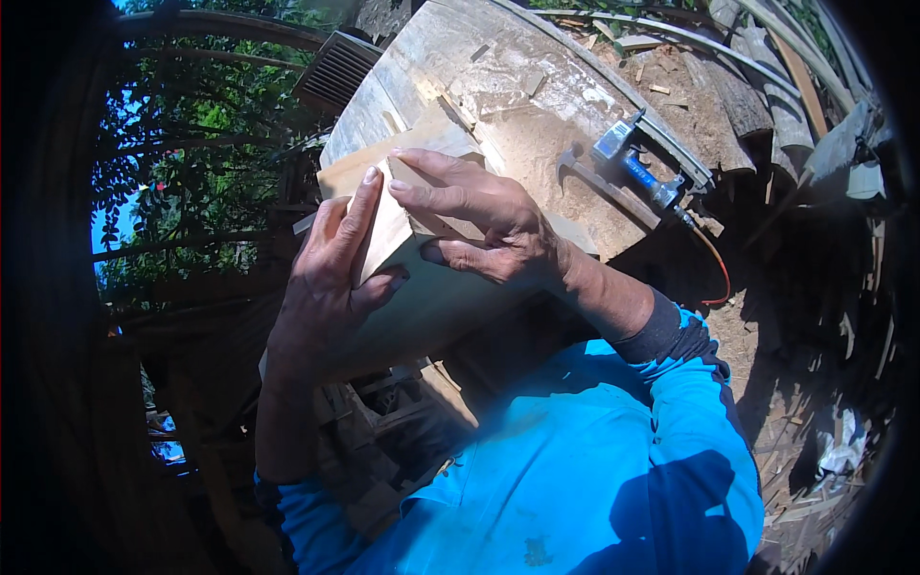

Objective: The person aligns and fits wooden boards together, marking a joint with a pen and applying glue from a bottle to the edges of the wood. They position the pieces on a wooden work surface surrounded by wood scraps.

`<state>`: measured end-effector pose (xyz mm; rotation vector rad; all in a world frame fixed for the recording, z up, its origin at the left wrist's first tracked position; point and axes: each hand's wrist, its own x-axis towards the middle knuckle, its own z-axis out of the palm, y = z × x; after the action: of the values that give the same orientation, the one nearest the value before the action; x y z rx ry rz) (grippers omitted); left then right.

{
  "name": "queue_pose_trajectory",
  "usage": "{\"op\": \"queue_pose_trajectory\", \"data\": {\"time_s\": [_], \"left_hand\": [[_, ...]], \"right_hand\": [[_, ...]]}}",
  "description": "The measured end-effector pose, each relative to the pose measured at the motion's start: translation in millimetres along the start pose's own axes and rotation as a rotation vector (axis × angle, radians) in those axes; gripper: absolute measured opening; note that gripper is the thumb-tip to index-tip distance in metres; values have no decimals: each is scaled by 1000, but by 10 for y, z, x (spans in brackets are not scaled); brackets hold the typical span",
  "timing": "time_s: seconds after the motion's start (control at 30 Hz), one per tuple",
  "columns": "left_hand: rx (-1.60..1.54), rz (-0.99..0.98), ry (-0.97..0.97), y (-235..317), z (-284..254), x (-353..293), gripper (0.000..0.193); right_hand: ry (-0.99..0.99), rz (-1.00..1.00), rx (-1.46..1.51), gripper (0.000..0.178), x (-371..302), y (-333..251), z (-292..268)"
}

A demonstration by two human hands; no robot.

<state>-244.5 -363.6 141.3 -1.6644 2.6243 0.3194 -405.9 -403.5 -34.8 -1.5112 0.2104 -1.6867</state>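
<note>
Two pale wooden pieces meet at an edge between my hands, and the nearer face of the wooden board (388,230) catches the sun. My left hand (331,254) grips its left side, thumb below and fingers along the edge. From the right, my right hand (489,211) pinches the adjoining piece, fingertips at the top corner and thumb underneath. A wide shaded panel (422,311) extends below both hands. Behind the fingers, another light board (436,134) lies on the worktable (402,81). How the pieces are joined is hidden by my hands.
To the right on the dusty table lie a hammer (609,192) and a blue and silver air nailer (642,168) with an orange hose (719,268) hanging off the edge. Logs (733,105) and wood scraps surround the table. A dark slatted object (337,72) stands at the far left.
</note>
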Motion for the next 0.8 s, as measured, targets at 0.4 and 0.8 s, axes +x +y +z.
{"op": "queue_pose_trajectory", "data": {"time_s": [0.4,0.8], "left_hand": [[-29,51,80,-100,112,-7,92],[-15,72,238,-87,173,-292,69]], "right_hand": [[-122,14,-127,52,126,-206,-129],[-368,44,-346,29,148,-266,-283]]}}
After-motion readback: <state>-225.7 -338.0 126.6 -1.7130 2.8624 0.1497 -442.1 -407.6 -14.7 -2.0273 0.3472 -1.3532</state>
